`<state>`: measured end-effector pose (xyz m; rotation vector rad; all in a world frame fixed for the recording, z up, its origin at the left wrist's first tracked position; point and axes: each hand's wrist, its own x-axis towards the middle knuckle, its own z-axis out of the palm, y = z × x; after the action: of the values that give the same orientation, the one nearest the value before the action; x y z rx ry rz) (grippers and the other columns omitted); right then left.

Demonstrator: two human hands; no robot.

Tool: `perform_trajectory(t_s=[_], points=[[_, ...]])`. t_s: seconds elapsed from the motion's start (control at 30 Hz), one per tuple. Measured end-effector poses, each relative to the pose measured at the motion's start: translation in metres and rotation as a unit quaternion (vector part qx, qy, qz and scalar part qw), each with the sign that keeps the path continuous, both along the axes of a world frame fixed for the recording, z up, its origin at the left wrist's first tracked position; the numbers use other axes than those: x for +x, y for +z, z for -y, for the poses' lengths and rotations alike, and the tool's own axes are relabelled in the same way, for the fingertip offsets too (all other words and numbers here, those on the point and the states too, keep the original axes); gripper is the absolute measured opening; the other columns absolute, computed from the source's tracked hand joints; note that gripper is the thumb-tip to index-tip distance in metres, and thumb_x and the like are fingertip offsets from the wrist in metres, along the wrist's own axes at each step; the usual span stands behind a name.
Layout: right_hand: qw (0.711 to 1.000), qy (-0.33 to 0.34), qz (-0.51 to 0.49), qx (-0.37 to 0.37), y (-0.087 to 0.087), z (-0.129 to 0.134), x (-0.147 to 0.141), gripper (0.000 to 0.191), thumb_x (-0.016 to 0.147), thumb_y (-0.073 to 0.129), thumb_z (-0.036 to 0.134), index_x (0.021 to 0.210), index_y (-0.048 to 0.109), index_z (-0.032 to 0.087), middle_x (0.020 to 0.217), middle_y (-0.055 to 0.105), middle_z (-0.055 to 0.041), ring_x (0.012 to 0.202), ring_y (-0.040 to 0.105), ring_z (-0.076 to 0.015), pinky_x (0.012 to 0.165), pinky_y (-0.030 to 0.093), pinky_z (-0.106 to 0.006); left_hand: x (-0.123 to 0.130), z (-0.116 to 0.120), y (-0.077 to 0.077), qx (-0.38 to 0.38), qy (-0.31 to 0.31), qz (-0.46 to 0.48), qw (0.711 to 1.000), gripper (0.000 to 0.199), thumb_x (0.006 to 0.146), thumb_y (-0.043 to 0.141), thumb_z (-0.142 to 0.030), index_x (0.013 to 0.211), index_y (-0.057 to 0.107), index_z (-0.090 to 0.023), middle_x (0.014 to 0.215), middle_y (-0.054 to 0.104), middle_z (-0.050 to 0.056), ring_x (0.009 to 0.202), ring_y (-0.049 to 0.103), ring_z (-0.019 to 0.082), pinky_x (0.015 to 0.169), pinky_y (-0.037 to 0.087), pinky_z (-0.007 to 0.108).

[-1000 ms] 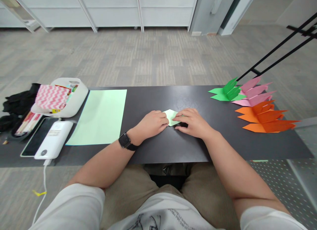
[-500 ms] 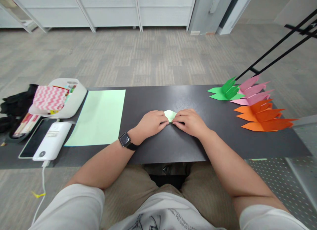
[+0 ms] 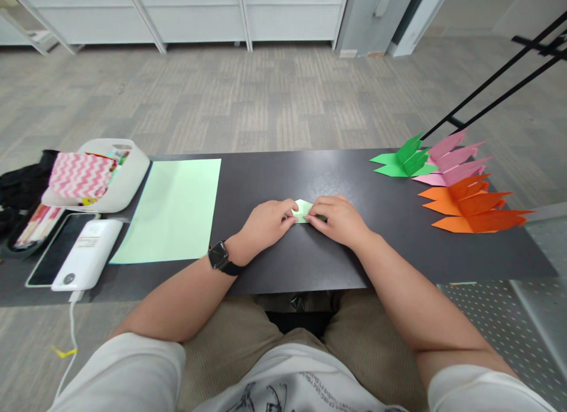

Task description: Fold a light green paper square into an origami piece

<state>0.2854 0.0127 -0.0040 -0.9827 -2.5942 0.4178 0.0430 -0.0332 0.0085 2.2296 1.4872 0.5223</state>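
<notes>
A small folded piece of pale green paper (image 3: 302,210) lies on the dark table between my two hands, its pointed top edge facing away from me. My left hand (image 3: 271,223) pinches its left end between thumb and fingers; a black watch is on that wrist. At the paper's right end, my right hand (image 3: 337,220) has its thumb and fingers closed on the edge. The fingers cover both ends of the paper, so only its middle shows.
Pale green sheets (image 3: 170,211) lie on the dark table (image 3: 274,175) at left, beside a white basket (image 3: 133,175), a phone (image 3: 59,246) and a white power bank (image 3: 88,252). Green (image 3: 405,159), pink (image 3: 456,161) and orange (image 3: 476,208) folded papers stand at right.
My left thumb and index finger have shifted on the paper, with more of a gap between them. The view has moved slightly.
</notes>
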Motion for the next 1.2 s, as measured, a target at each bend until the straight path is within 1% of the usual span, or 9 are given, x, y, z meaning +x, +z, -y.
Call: perform_trajectory(t_s=[0.1, 0.2, 0.33, 0.5, 0.67, 0.77, 0.9, 1.2], points=[[1.000, -0.025, -0.010, -0.003, -0.003, 0.000, -0.002, 0.012, 0.101, 0.068, 0.029, 0.093, 0.075, 0.025, 0.098, 0.075, -0.0036, 0.092, 0.068, -0.0214, 0.085, 0.039, -0.038, 0.001, -0.001, -0.003, 0.004, 0.009, 0.006, 1.000, 0.011, 0.098, 0.073, -0.020, 0.108, 0.068, -0.023, 0.096, 0.077, 0.000, 0.088, 0.072, 0.019, 0.081, 0.052, 0.031], [0.999, -0.040, -0.017, -0.006, -0.005, 0.000, -0.004, 0.006, 0.099, 0.071, 0.028, 0.095, 0.075, 0.026, 0.100, 0.074, -0.0038, 0.093, 0.068, -0.0219, 0.086, 0.040, -0.038, 0.001, -0.003, -0.005, 0.030, -0.009, -0.015, 0.999, 0.003, 0.099, 0.071, -0.022, 0.098, 0.069, -0.022, 0.093, 0.074, 0.001, 0.085, 0.069, 0.019, 0.077, 0.050, 0.031], [0.999, -0.045, -0.014, -0.007, -0.006, -0.001, -0.005, 0.005, 0.099, 0.072, 0.027, 0.095, 0.075, 0.026, 0.101, 0.074, -0.0032, 0.092, 0.067, -0.0214, 0.087, 0.040, -0.038, 0.001, -0.005, -0.007, 0.042, -0.029, -0.038, 0.998, 0.011, 0.101, 0.068, -0.022, 0.092, 0.073, -0.021, 0.089, 0.072, 0.002, 0.085, 0.067, 0.019, 0.077, 0.048, 0.030], [0.999, -0.044, -0.014, -0.012, -0.007, -0.001, -0.006, 0.005, 0.099, 0.072, 0.026, 0.095, 0.075, 0.026, 0.102, 0.074, -0.0029, 0.093, 0.067, -0.0209, 0.086, 0.040, -0.037, -0.001, -0.005, -0.008, 0.050, -0.047, -0.064, 0.996, 0.015, 0.104, 0.064, -0.023, 0.098, 0.078, -0.022, 0.095, 0.074, 0.003, 0.092, 0.069, 0.020, 0.081, 0.050, 0.031], [0.999, -0.049, -0.013, -0.008, -0.007, -0.001, -0.006, 0.004, 0.099, 0.072, 0.024, 0.095, 0.074, 0.025, 0.102, 0.074, -0.0026, 0.093, 0.068, -0.0208, 0.086, 0.039, -0.037, -0.007, 0.000, -0.002, 0.071, -0.104, -0.103, 0.987, 0.025, 0.107, 0.058, -0.020, 0.111, 0.082, -0.026, 0.105, 0.076, 0.004, 0.096, 0.070, 0.020, 0.086, 0.052, 0.032], [0.999, -0.048, -0.010, -0.014, -0.006, -0.001, -0.006, 0.005, 0.099, 0.071, 0.024, 0.096, 0.074, 0.026, 0.102, 0.074, -0.0031, 0.094, 0.068, -0.0213, 0.086, 0.039, -0.037, -0.009, 0.003, 0.001, 0.081, -0.121, -0.121, 0.982, 0.029, 0.108, 0.057, -0.019, 0.119, 0.083, -0.028, 0.108, 0.076, 0.004, 0.095, 0.069, 0.020, 0.087, 0.052, 0.033], [0.999, -0.051, -0.010, -0.018, -0.005, 0.000, -0.007, 0.005, 0.099, 0.072, 0.023, 0.095, 0.073, 0.025, 0.103, 0.074, -0.0031, 0.095, 0.068, -0.0214, 0.087, 0.039, -0.038, -0.009, 0.003, 0.000, 0.080, -0.127, -0.130, 0.980, 0.030, 0.109, 0.056, -0.021, 0.121, 0.083, -0.029, 0.110, 0.076, 0.004, 0.096, 0.067, 0.021, 0.088, 0.051, 0.035], [0.998, -0.054, -0.011, -0.020, -0.005, 0.000, -0.008, 0.005, 0.098, 0.072, 0.022, 0.094, 0.073, 0.026, 0.104, 0.074, -0.0026, 0.095, 0.069, -0.0213, 0.087, 0.039, -0.038, -0.010, 0.002, -0.001, 0.073, -0.131, -0.145, 0.978, 0.036, 0.110, 0.052, -0.016, 0.123, 0.083, -0.029, 0.112, 0.074, 0.005, 0.095, 0.063, 0.021, 0.087, 0.048, 0.036]])
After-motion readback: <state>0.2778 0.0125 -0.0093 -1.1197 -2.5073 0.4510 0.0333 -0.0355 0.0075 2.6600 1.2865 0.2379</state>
